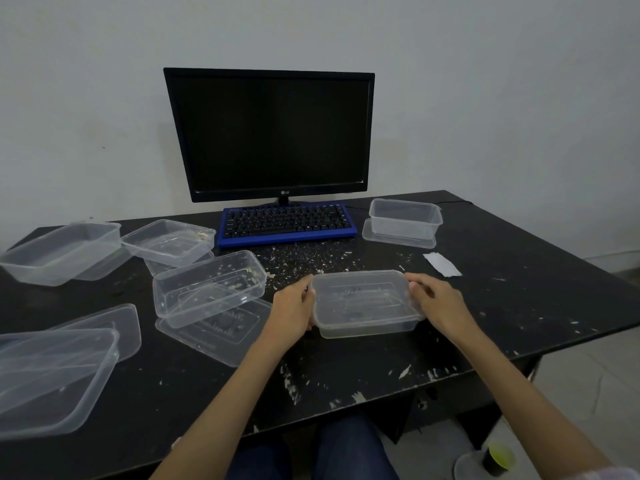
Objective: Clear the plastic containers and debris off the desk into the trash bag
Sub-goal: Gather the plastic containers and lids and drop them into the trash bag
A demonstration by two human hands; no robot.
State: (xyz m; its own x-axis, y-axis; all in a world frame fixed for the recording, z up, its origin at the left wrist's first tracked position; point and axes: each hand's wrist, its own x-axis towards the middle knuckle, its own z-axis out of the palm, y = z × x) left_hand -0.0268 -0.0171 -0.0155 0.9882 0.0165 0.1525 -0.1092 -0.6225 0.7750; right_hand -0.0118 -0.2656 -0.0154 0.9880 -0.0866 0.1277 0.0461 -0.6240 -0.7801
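Note:
A clear plastic container with its lid on (pixel 363 303) lies at the middle of the black desk (pixel 519 306). My left hand (pixel 294 306) grips its left end and my right hand (pixel 436 303) grips its right end. Several more clear containers lie to the left: one on a loose lid (pixel 207 285), one further back (pixel 169 242), one at the far left (pixel 62 252), and a large one at the near left edge (pixel 52 379). Another container (pixel 405 218) stands on a lid at the back right. Pale crumbs (pixel 304 258) are scattered below the keyboard. No trash bag is in view.
A black monitor (pixel 270 133) stands at the back against the wall, with a blue keyboard (pixel 287 221) in front of it. A white paper scrap (pixel 441 264) lies to the right. On the floor at the lower right stands a dark cup with green contents (pixel 498 459).

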